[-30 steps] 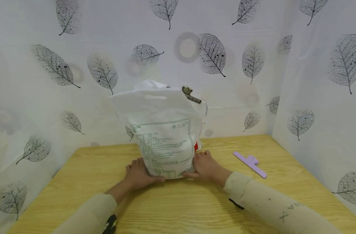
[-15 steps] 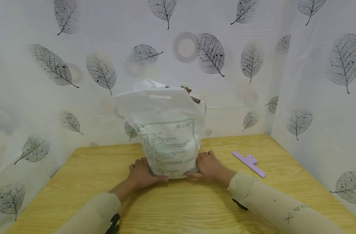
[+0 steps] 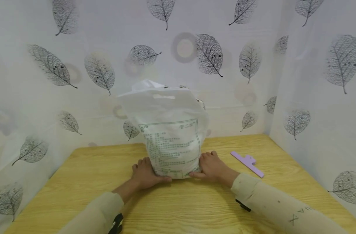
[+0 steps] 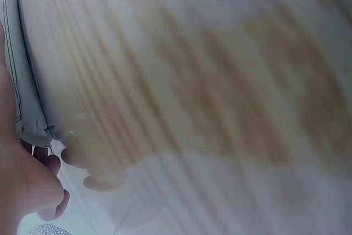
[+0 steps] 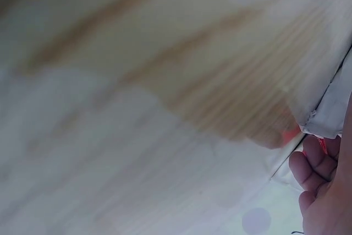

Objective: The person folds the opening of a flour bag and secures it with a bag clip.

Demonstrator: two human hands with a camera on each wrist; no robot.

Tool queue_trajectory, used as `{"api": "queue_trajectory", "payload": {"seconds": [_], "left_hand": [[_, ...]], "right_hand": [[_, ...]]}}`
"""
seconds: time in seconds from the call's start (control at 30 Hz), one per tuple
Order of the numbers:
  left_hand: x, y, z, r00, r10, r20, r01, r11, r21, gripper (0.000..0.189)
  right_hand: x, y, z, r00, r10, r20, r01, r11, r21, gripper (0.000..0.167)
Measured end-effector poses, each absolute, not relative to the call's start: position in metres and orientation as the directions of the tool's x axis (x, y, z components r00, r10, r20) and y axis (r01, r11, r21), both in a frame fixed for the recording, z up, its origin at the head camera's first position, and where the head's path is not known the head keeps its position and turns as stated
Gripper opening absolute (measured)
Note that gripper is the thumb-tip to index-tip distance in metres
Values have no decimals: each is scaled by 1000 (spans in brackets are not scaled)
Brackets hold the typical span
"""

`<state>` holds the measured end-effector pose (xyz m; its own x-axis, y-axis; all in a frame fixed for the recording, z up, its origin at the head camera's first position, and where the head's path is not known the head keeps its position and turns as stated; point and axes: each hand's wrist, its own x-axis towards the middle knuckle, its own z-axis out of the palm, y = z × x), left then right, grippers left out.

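Note:
A full white carrier bag (image 3: 172, 130) with green print and a handle slot stands upright on the table. My left hand (image 3: 147, 174) holds its lower left corner, the thumb lying along the front bottom edge. At the opposite corner my right hand (image 3: 211, 167) grips the bag, thumb in front and fingers around the side. In the left wrist view, the left hand (image 4: 33, 185) has its fingers reaching under or behind the bag's edge. The right wrist view has the right hand's curled fingers (image 5: 313, 163) beside the bag, near something red. What fills the bag is hidden.
A purple bag clip (image 3: 248, 162) lies on the wooden table (image 3: 93, 182) to the right. Part of another object (image 3: 200, 103) peeks out behind the bag's upper right side. Leaf-patterned curtains (image 3: 224, 120) enclose the back and sides.
Both hands and the bag have shifted a little to the right. The brown-and-red item behind the bag is now mostly covered. The clip has stayed on the table.

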<state>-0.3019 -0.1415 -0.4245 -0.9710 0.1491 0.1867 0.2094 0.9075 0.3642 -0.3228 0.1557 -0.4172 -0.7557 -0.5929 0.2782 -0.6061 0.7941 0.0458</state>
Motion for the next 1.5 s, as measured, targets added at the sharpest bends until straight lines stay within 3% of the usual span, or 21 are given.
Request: {"api": "queue_trajectory", "payload": {"seconds": [0.23, 0.47, 0.8, 1.17, 1.5], "left_hand": [[-301, -150, -420, -969, 181, 168, 232, 900, 368, 95], [-300, -162, -397, -944, 258, 206, 318, 876, 363, 78], [-295, -170, -352, -921, 292, 259, 366, 876, 313, 63], [-301, -183, -313, -896, 274, 349, 381, 878, 289, 71], [-293, -199, -259, -868, 262, 421, 400, 872, 282, 68]], "right_hand": [[-319, 157, -414, -801, -564, 201, -583, 811, -50, 77], [-320, 171, -395, -814, -565, 138, -581, 789, -200, 60], [-325, 193, -355, -801, -579, 153, -598, 785, -163, 51], [-329, 202, -314, -788, -567, 242, -604, 788, -119, 44], [-332, 203, -279, -779, -555, 292, -603, 791, -104, 37]]}}
